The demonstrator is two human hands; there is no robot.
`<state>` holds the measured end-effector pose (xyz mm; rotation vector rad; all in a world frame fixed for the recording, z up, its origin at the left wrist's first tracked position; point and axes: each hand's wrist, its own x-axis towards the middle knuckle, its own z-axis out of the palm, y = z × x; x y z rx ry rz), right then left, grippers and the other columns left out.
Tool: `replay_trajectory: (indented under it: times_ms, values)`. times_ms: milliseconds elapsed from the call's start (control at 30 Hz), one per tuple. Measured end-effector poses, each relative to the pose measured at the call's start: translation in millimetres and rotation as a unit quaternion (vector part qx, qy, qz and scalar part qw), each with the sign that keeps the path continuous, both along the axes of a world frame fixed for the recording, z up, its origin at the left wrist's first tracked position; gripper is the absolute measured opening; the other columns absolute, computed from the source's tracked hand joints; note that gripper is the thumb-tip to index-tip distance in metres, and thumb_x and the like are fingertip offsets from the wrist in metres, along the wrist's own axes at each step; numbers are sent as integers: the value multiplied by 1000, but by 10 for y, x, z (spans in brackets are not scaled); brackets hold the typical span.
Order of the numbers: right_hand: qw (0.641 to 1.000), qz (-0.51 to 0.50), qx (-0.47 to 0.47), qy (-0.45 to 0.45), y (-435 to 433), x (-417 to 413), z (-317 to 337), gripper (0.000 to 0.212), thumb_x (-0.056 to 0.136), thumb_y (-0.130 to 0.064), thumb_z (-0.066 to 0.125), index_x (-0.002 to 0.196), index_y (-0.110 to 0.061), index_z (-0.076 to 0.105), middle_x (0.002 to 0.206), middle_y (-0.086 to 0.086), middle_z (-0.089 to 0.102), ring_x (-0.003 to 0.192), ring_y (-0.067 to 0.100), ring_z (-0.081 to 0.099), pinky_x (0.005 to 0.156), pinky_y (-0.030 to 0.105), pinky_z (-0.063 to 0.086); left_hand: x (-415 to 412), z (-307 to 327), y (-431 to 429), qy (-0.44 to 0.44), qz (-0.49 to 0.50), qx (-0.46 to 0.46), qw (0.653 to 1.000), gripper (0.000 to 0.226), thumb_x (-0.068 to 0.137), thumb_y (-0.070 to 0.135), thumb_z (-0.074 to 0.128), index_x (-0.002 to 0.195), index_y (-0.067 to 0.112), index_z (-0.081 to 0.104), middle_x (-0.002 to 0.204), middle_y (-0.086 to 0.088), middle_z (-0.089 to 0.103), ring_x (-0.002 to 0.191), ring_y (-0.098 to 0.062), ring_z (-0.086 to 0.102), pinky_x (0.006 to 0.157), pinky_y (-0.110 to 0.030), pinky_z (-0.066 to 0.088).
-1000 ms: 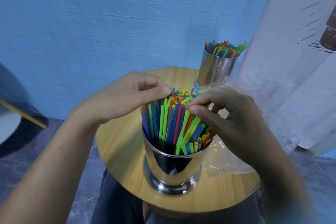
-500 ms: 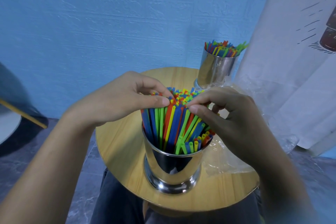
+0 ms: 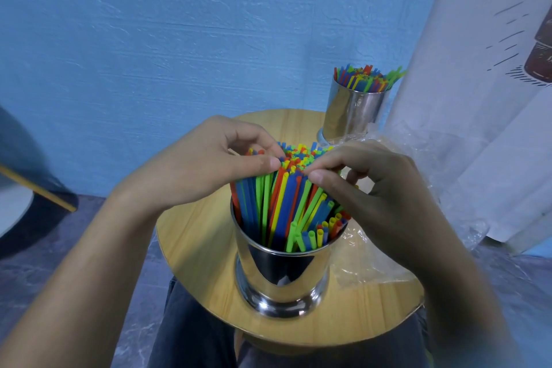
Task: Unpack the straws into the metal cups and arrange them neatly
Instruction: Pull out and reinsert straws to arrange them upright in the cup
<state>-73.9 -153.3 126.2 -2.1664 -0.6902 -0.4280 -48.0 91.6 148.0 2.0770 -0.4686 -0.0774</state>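
Observation:
A shiny metal cup [image 3: 283,281] stands near the front of the round wooden table [image 3: 194,251], packed with blue, green, red and yellow straws [image 3: 277,206]. My left hand [image 3: 203,167] presses against the upper left of the bundle, thumb on the straw tops. On the right of the bundle my right hand [image 3: 373,197] pinches the straw tops between thumb and forefinger. Several shorter-looking straws lean at the cup's right rim. A second metal cup [image 3: 352,116], also full of coloured straws, stands at the table's far right.
A crumpled clear plastic bag [image 3: 367,260] lies on the table under and behind my right hand. A white curtain [image 3: 478,98] hangs at the right, close to the far cup. The blue wall is behind; my lap is below the table's front edge.
My left thumb has slid right along the straw tops toward my right fingers, squeezing the bundle closer together. The right hand has hardly moved.

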Motion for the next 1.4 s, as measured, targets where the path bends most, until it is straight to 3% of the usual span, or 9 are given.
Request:
replay_trajectory:
  times_ms: [67,300,500,667,767,900,1167,1400]
  values:
    - [1000,-1,1,5,0,3,1,16,95,-47,60,94,-40,74,92,-20,70,93,7,61,71,21,45,-5,3,0,-8,-3,23,1000,11,86,35,76,95,31,80,89,9,74,85,-5,67,80,-24,55]
    - [1000,2,7,8,6,-6,2,15,95,-49,57,94,-44,72,92,-20,70,94,9,62,71,26,47,-102,143,-27,17,-55,56,997,19,78,47,72,96,42,78,97,16,77,91,-3,72,77,-14,53]
    - [1000,-1,4,6,11,-18,4,16,94,-52,55,93,-47,70,93,-22,69,95,9,61,70,22,44,-119,163,-60,-3,-51,74,996,12,90,25,76,93,35,80,87,15,75,79,3,66,73,-11,49]
    - [1000,-3,7,12,9,-7,-11,19,94,-51,56,94,-42,73,93,-20,70,94,8,62,72,27,47,-113,138,-99,-74,-11,148,986,4,89,41,71,88,38,74,87,20,71,82,-1,64,77,-28,52]
    - [1000,-3,10,16,4,-3,-17,21,94,-52,56,95,-41,74,93,-20,70,94,9,62,72,27,46,-165,141,-163,-159,37,215,963,8,87,45,67,88,38,70,79,25,65,77,4,57,68,-26,43]
    - [1000,-7,7,14,0,-5,-23,20,94,-52,55,95,-43,73,93,-20,70,95,9,62,73,29,48,-166,109,-180,-171,30,274,946,14,83,50,64,93,40,67,72,13,63,73,-3,54,65,-33,43]
    - [1000,-11,2,13,5,3,-23,22,94,-51,55,94,-40,74,92,-21,70,95,8,62,72,27,45,-100,66,-115,-88,2,184,979,7,88,35,77,95,38,77,90,12,74,83,-9,66,79,-43,54]
    - [1000,-14,7,16,5,15,-37,21,94,-51,55,95,-40,73,93,-21,70,97,8,63,74,28,47,-79,-6,-154,-93,-2,159,983,14,85,50,71,99,50,72,90,15,74,86,-8,67,79,-43,55]
